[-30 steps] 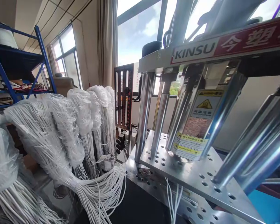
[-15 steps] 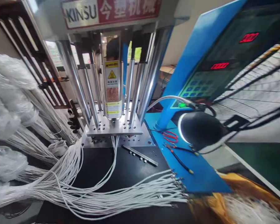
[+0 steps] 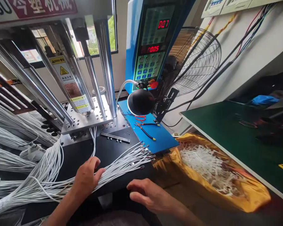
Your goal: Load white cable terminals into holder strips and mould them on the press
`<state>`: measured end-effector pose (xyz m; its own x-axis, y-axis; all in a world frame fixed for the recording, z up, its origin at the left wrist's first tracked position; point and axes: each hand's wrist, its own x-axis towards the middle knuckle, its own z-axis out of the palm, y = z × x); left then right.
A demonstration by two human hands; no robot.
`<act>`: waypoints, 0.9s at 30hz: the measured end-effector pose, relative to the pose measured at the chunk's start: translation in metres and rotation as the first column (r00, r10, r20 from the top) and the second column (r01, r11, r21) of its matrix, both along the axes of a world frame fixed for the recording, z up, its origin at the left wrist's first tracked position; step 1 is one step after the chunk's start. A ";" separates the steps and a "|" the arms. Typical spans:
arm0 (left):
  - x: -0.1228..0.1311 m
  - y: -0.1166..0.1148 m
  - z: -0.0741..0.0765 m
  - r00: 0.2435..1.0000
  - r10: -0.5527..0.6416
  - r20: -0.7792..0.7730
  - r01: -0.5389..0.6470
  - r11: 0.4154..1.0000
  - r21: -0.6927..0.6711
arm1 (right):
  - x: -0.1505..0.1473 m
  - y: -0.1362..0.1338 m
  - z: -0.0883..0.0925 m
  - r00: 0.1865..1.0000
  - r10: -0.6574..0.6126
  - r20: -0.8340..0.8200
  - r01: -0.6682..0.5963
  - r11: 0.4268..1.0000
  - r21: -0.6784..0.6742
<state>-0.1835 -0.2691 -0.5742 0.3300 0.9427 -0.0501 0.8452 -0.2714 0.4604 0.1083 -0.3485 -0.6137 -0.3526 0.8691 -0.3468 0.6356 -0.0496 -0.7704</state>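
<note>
My left hand [image 3: 87, 175] hovers over or rests on a bundle of white cables [image 3: 122, 164]; I cannot tell whether it touches them. Its thumb and fingers are apart, with nothing visible between them. My right hand [image 3: 145, 193] is near the bench's front edge, fingers slightly curled, thumb apart, and empty. Small metal connectors [image 3: 148, 152] end the cables on the right. Two or so cables [image 3: 93, 138] run under the steel plate [image 3: 85, 121] of the press. A narrow metal bar [image 3: 115, 137] with small pieces along it lies on the black bench top in front of the plate.
Cutting pliers [image 3: 146, 130] and red-handled scissors [image 3: 140, 118] lie on the blue surface beneath a black lamp [image 3: 141, 102]. A control panel [image 3: 153, 47] shows red digits. At right are a fan [image 3: 198, 59], a yellow sack [image 3: 191, 180] of white scraps and a green table [image 3: 214, 121].
Both hands have come into view from below. My view has turned right, so the press sits further left and the sack and green table show more fully.
</note>
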 end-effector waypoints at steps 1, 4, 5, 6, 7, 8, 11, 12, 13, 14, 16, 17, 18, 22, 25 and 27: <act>0.014 0.012 -0.001 0.994 -0.049 -0.096 0.050 0.999 0.008 | -0.004 0.005 0.010 0.993 0.002 -0.119 0.000 1.000 0.017; 0.044 0.029 -0.004 0.927 -0.148 -0.345 0.131 0.989 -0.070 | -0.009 0.014 0.020 0.953 -0.095 -0.287 0.112 0.993 0.041; 0.048 0.029 -0.005 0.907 -0.185 -0.379 0.155 0.982 -0.108 | -0.009 0.016 0.018 0.941 -0.130 -0.314 0.149 0.988 0.039; 0.050 0.027 -0.005 0.894 -0.223 -0.388 0.183 0.974 -0.137 | -0.009 0.018 0.013 0.928 -0.152 -0.340 0.172 0.985 0.030; 0.049 0.025 -0.006 0.888 -0.257 -0.381 0.214 0.965 -0.154 | -0.009 0.019 0.008 0.918 -0.167 -0.360 0.186 0.982 0.019; 0.048 0.023 -0.007 0.887 -0.280 -0.368 0.238 0.959 -0.155 | -0.009 0.020 0.003 0.911 -0.177 -0.373 0.194 0.981 0.009; 0.042 0.023 -0.009 0.911 -0.287 -0.295 0.259 0.957 -0.130 | -0.010 0.024 -0.004 0.912 -0.199 -0.359 0.216 0.976 0.008; 0.040 0.026 -0.010 0.937 -0.258 -0.236 0.230 0.963 -0.140 | -0.011 0.025 -0.003 0.912 -0.207 -0.354 0.222 0.975 0.001; 0.038 0.030 -0.010 0.965 -0.216 -0.149 0.188 0.965 -0.183 | -0.012 0.025 -0.002 0.912 -0.212 -0.352 0.223 0.975 -0.009; 0.037 0.034 -0.010 0.986 -0.161 -0.041 0.145 0.956 -0.255 | -0.012 0.025 0.000 0.911 -0.215 -0.353 0.223 0.975 -0.017; 0.034 0.043 -0.009 0.986 -0.022 0.166 0.091 0.902 -0.422 | -0.012 0.024 0.003 0.910 -0.215 -0.354 0.222 0.975 -0.020; 0.033 0.046 -0.008 0.971 0.038 0.237 0.083 0.872 -0.482 | -0.012 0.023 0.004 0.911 -0.211 -0.354 0.220 0.975 -0.016; 0.032 0.049 -0.007 0.955 0.085 0.283 0.077 0.853 -0.516 | -0.011 0.022 0.005 0.912 -0.203 -0.357 0.214 0.977 -0.011; 0.029 0.056 -0.004 0.917 0.181 0.356 0.040 0.845 -0.534 | -0.013 0.028 -0.001 0.894 -0.181 -0.409 0.182 0.983 -0.039; 0.036 0.056 0.007 0.913 0.142 0.382 0.089 0.845 -0.527 | -0.030 0.037 -0.002 0.829 -0.276 -0.487 0.243 0.961 -0.131; 0.052 0.058 0.018 0.930 0.102 0.353 0.098 0.857 -0.507 | -0.045 0.044 0.001 0.733 -0.380 -0.565 0.306 0.925 -0.226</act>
